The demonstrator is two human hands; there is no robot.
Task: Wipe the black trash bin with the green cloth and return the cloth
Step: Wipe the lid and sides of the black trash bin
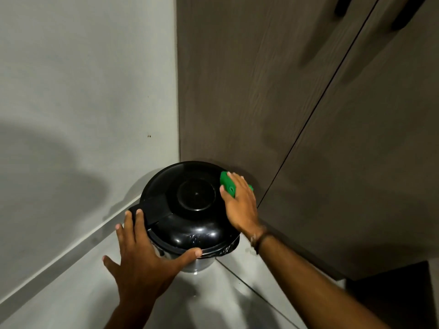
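Observation:
The black trash bin (190, 205) stands in a corner, seen from above, with a round glossy domed lid and a metal body below the rim. My left hand (142, 255) rests on the lid's near-left edge, fingers spread, thumb along the front rim. My right hand (240, 205) presses the green cloth (228, 184) flat against the lid's far-right edge. Most of the cloth is hidden under my palm and fingers.
A pale grey wall (83, 91) with a skirting strip runs on the left. Brown wooden cabinet doors (297, 103) with dark handles close off the right. The bin stands on a light tiled floor (213, 300). A dark object (392, 298) sits at the lower right.

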